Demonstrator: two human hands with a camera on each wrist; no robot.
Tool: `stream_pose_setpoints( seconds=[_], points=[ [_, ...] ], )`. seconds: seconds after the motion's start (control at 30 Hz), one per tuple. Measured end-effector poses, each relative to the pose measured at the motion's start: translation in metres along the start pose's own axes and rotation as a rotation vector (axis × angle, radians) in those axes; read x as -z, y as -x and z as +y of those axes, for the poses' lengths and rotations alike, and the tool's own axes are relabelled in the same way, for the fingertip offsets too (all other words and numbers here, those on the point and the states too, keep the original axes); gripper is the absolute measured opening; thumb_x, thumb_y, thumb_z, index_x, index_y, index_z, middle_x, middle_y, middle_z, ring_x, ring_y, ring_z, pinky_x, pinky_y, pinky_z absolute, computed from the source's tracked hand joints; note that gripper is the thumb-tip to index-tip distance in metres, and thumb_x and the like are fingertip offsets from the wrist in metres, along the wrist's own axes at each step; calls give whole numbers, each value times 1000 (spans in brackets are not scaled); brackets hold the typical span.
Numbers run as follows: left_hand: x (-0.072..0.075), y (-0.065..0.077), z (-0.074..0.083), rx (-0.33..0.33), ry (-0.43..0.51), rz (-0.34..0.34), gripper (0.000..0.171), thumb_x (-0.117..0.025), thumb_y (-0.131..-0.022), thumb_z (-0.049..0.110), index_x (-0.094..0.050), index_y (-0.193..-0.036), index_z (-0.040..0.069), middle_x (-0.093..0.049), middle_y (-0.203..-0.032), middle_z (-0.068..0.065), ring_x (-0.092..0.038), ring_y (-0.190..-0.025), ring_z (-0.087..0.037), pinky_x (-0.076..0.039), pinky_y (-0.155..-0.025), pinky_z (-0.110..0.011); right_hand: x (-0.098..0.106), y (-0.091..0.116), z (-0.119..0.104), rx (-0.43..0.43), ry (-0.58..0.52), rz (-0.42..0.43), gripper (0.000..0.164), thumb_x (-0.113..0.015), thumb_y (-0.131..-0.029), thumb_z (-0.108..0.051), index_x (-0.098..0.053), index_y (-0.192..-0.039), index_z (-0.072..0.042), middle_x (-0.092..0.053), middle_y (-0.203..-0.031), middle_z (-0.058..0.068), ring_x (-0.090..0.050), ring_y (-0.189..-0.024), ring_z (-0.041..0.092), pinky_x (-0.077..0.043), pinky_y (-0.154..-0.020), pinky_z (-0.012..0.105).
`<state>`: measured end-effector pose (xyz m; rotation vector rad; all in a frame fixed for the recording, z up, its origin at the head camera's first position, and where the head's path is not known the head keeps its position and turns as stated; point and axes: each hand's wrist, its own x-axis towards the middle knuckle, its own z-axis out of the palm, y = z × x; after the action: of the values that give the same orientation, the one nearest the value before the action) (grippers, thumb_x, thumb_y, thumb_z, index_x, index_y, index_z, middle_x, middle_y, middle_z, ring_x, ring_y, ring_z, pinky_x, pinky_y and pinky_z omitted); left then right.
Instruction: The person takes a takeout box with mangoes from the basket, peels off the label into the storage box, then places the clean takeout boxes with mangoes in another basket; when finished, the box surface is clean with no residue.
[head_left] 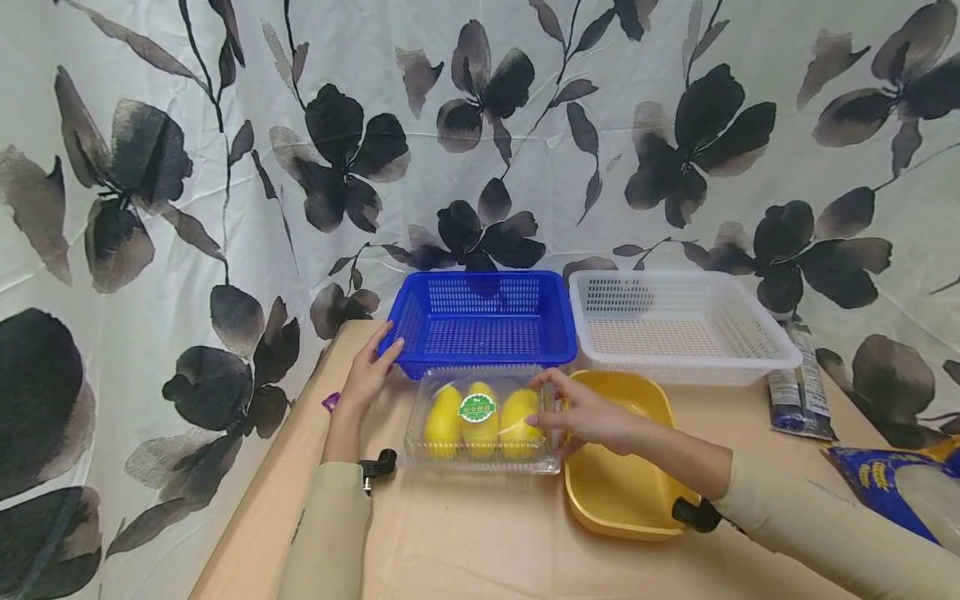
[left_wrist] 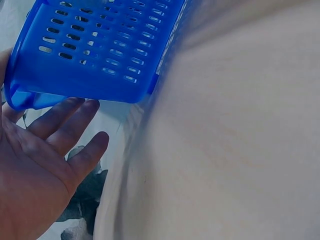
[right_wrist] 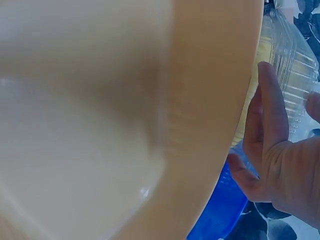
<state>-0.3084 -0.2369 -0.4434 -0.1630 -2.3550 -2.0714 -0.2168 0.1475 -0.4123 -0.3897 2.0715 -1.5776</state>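
At its right end, the right hand (head_left: 581, 414) grips the clear box (head_left: 480, 463) just in front of the blue basket (head_left: 483, 363), whose rim the left hand (head_left: 365, 372) pinches. Its thin, slick plastic probably flexes, so the firmest hold is low at both ends; three yellow fruits (head_left: 480, 437) show behind a green-and-white label (head_left: 477, 407).

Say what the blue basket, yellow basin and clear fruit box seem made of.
Blue basket: likely moulded plastic, slightly glossy; slots run evenly through it.
Yellow basin: probably plastic, smooth with soft highlights, though coated metal isn't excluded.
Clear fruit box: apparently thin plastic, glossy, see-through, ribbed.
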Motion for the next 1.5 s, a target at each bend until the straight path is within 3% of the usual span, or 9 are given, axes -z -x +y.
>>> stream_pose_setpoints(
  seconds=[0.17, 0.37, 0.6, 0.8, 1.0, 1.13, 1.3, 1.43, 1.5],
  points=[
    [1, 0, 1, 12, -1, 9, 67, -60, -107, 31, -31, -165, 15, -26, -171, -15, -34, -155, -35, -31, -124, -57, 1, 0, -4, -11, 79, -4, 63, -74, -98, -25, -39, -149, -14, -44, -119, 21, -64, -60, 22, -63, -66, 59],
    [0, 1, 3, 28, -2, 19, 68, -61, -106, 31, -30, -165, 16, -28, -170, -16, -40, -151, -35, -33, -124, -54, 1, 2, -10, -18, 217, 47, 61, -76, -96, -30, -44, -146, -18, -59, -107, 21, -68, -59, 28, -63, -62, 58],
    [3, -15, -29, -8, -32, 47, 70, -61, -104, 46, -31, -165, 27, -28, -171, -10, -38, -153, -33, -31, -125, -55, 1, 1, -13, 6, 300, 43, 60, -79, -94, -30, -46, -139, -9, -63, -101, 19, -71, -58, 30, -62, -58, 56],
    [3, -15, -28, -19, -78, 56, 72, -61, -103, 49, -32, -165, 26, -31, -170, -14, -40, -151, -36, -33, -125, -54, 2, -3, -14, -16, 323, 31, 61, -81, -92, -31, -46, -137, -7, -65, -87, 17, -71, -57, 31, -63, -59, 55],
    [6, -14, -15, -74, -192, 71, 75, -63, -102, 48, -34, -164, 17, -33, -169, -12, -37, -154, -36, -32, -126, -51, 5, -7, -17, -13, 356, 33, 61, -82, -91, -29, -47, -136, -5, -67, -87, 16, -72, -57, 31, -62, -58, 55],
    [5, -12, -2, -93, -173, 57, 75, -63, -104, 43, -31, -164, 11, -34, -168, -17, -35, -154, -40, -32, -125, -54, 7, -8, -19, -3, 412, 54, 58, -83, -90, -24, -50, -134, -4, -68, -83, 15, -72, -55, 28, -62, -57, 55],
    [0, 2, 26, -134, -181, 151, 62, -63, -105, 27, -41, -159, 7, -36, -164, -25, -35, -152, -47, -37, -122, -58, 12, -7, -23, 34, 504, 71, 58, -83, -90, -25, -53, -134, -3, -69, -83, 15, -71, -53, 26, -61, -50, 47],
    [-3, 11, 40, -283, -218, 285, 47, -67, -102, 17, -58, -146, 4, -52, -138, -30, -53, -124, -37, -49, -98, -35, 16, -5, -28, 81, 523, 67, 60, -81, -92, -29, -53, -139, -3, -69, -95, 13, -72, -60, 32, -60, -48, 40],
    [-2, 13, 38, -333, -259, 284, 42, -68, -102, 16, -63, -142, 5, -57, -122, -26, -56, -108, -28, -46, -84, -27, 19, -5, -31, 128, 515, 60, 59, -79, -94, -30, -53, -140, -4, -71, -97, 15, -73, -65, 33, -61, -50, 39]
  ],
)
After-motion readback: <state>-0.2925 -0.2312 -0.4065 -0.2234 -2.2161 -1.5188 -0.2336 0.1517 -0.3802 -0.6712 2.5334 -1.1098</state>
